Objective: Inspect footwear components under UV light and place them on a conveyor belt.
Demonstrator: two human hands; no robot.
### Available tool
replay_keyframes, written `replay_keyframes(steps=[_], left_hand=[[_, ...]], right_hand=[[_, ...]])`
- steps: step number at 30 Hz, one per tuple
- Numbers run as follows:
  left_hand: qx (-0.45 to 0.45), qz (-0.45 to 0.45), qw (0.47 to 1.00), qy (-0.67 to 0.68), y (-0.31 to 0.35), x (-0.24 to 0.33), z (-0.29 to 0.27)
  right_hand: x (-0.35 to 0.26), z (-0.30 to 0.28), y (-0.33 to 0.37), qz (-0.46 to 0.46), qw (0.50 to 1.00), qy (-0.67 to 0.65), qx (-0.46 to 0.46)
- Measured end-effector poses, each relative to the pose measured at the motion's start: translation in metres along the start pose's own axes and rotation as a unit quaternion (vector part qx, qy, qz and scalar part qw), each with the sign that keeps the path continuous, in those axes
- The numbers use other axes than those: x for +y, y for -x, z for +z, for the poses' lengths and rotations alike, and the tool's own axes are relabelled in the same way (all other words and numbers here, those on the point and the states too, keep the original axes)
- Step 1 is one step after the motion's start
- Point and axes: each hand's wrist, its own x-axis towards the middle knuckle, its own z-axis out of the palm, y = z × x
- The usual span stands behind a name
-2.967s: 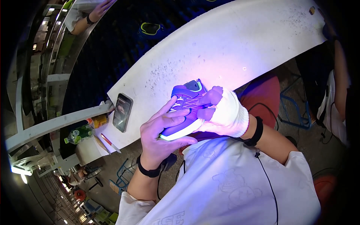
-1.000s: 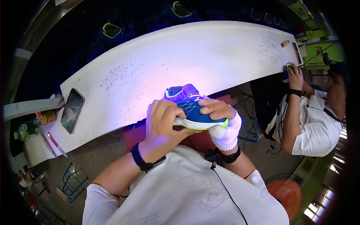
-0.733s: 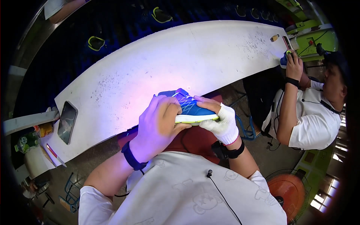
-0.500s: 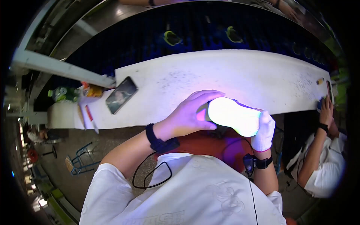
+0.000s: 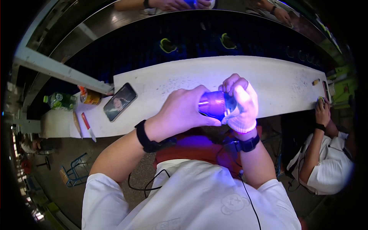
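Above the white table's front edge I hold a shoe (image 5: 213, 104) between both hands, lit strongly in violet-blue light. My left hand (image 5: 180, 109) is bare and wraps round one end of it, fingers over the top and thumb below. On the other end is my right hand (image 5: 245, 101), in a white glove that leaves some fingertips bare, closed round the shoe. Much of the shoe is hidden by the hands and the glare. A dark strap with a small device sits on each wrist.
A phone (image 5: 120, 102), an orange can (image 5: 91, 97), a green bottle (image 5: 63, 101), a red-handled knife (image 5: 88, 126) and a wooden-handled tool (image 5: 77, 124) lie or stand at the table's left. Beyond are dark shoes (image 5: 167, 45) with yellow-green collars. A co-worker (image 5: 324, 161) sits right; other hands (image 5: 172, 4) show above.
The shoe has turned: its glowing white underside faced up before, and a darker violet surface shows now. My right hand has shifted left and up, closer to my left.
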Motion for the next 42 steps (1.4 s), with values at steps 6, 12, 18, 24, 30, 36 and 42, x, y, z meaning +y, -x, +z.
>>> replay_keyframes(steps=[6,12,18,24,30,36,42], left_hand=[[0.007,-0.091,0.992,0.083,-0.013,-0.019,-0.004],[0.010,-0.074,0.993,0.090,-0.042,-0.015,-0.002],[-0.061,-0.055,0.986,-0.148,-0.065,0.027,-0.002],[-0.043,0.145,0.946,-0.286,-0.039,0.046,0.023],[-0.008,0.257,0.935,-0.243,-0.014,0.048,0.037],[-0.017,0.220,0.957,-0.190,0.000,0.023,-0.002],[0.089,-0.126,0.932,0.329,0.062,0.005,0.024]], right_hand=[[0.007,0.009,-0.035,0.126,0.991,-0.054,0.006],[0.001,0.004,-0.050,-0.029,0.932,0.343,-0.114],[-0.016,-0.019,-0.038,0.079,0.986,0.135,-0.054],[-0.033,-0.032,0.004,-0.002,0.977,0.185,-0.107],[-0.050,-0.028,0.032,-0.079,0.931,0.305,-0.183],[-0.050,-0.014,0.061,-0.066,0.889,0.416,-0.179],[0.002,0.020,0.073,-0.085,0.791,0.603,-0.061]])
